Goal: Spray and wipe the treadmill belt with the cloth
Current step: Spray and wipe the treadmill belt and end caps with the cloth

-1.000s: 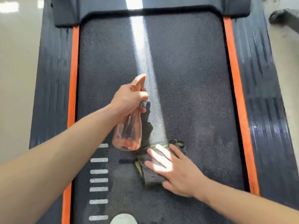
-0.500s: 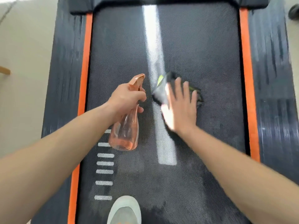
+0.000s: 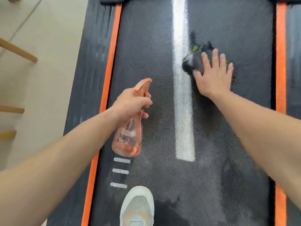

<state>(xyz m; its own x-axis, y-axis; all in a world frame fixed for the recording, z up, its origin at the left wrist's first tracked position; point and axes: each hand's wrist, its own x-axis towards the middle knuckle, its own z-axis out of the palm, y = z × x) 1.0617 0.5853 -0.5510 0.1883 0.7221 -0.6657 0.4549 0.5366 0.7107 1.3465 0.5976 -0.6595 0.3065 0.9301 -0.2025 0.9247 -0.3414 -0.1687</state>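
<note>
Treadmill belt (image 3: 228, 144) dark, textured, damp-patched, grey cloth (image 3: 193, 61) under right hand (image 3: 211, 77)

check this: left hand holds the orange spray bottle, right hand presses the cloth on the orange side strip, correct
One slip: the head view shows the right hand pressing the cloth on the black belt, not the orange side strip. The left hand does hold the orange spray bottle.

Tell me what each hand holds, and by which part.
The left hand grips the spray bottle by its neck. The right hand holds nothing; it presses flat on the cloth.
</note>
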